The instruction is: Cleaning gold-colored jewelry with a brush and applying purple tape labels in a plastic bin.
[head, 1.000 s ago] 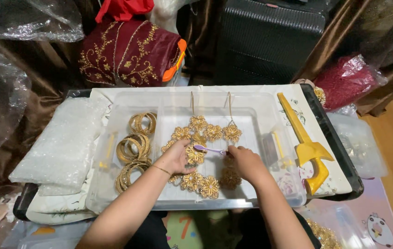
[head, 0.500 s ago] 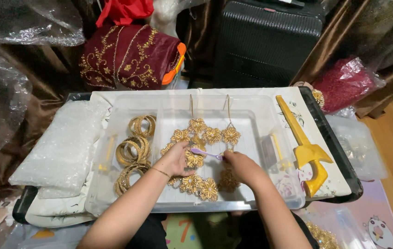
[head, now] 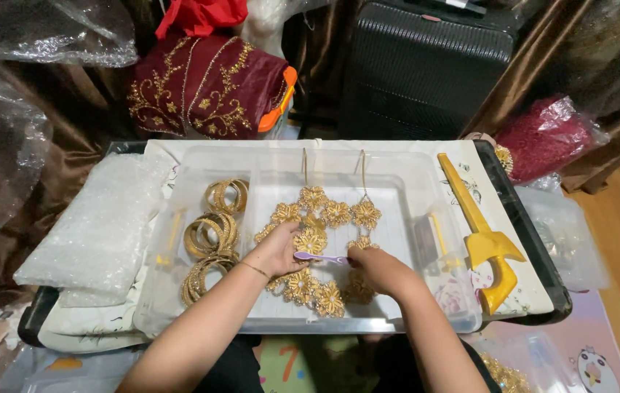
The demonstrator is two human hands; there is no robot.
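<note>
A gold flower-shaped ornament piece (head: 319, 212) lies in a clear plastic tray (head: 404, 185). My left hand (head: 278, 249) rests on the ornament and presses down one of its gold flowers. My right hand (head: 378, 269) is closed around a small purple brush (head: 319, 257), whose tip lies against the flower beside my left thumb. More gold flowers (head: 316, 292) show below my hands.
Stacks of gold bangles (head: 210, 239) fill the tray's left part. A yellow toy dagger (head: 481, 233) lies at the right on the cloth-covered table. Bubble wrap (head: 99, 218) sits at the left. A maroon embroidered cloth bundle (head: 204, 84) and a black suitcase (head: 426, 65) stand behind.
My right hand has shifted slightly left and down with the brush over the flower. My left hand stays on the ornament.
</note>
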